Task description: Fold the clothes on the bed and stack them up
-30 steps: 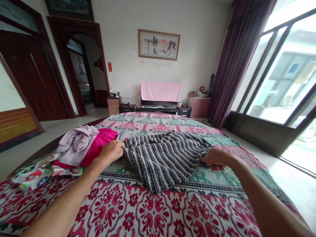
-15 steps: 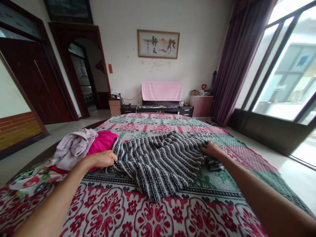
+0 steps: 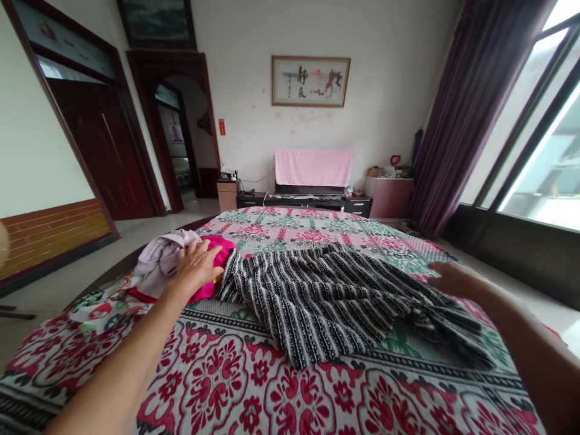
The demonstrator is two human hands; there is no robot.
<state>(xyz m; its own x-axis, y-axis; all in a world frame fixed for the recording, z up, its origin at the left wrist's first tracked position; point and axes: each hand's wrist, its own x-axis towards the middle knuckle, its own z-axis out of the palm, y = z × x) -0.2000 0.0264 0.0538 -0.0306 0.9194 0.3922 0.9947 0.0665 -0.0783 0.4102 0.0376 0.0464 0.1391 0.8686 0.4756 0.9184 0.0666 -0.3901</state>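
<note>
A black-and-white striped knit garment (image 3: 317, 302) lies spread and creased across the patterned bed cover (image 3: 217, 374), with one dark sleeve-like part trailing to the right. My left hand (image 3: 199, 266), fingers spread, is over the bright pink cloth (image 3: 220, 244) and beside the pale lilac cloth (image 3: 158, 260); whether it touches them I cannot tell. My right hand (image 3: 453, 278) is by the garment's right side with fingers stretched out, holding nothing. Under the pile at left lies a white cloth with colourful prints (image 3: 99, 311).
Beyond the bed, a pink towel (image 3: 313, 167) drapes over a screen-like object on a low black cabinet (image 3: 357, 206). A doorway stands at the far left. Purple curtains (image 3: 480, 121) hang by the window on the right.
Both hands have let go of the striped garment. The left hand has moved up over the pink cloth, the right outward. The garment's right part now extends further right. The view has turned slightly left.
</note>
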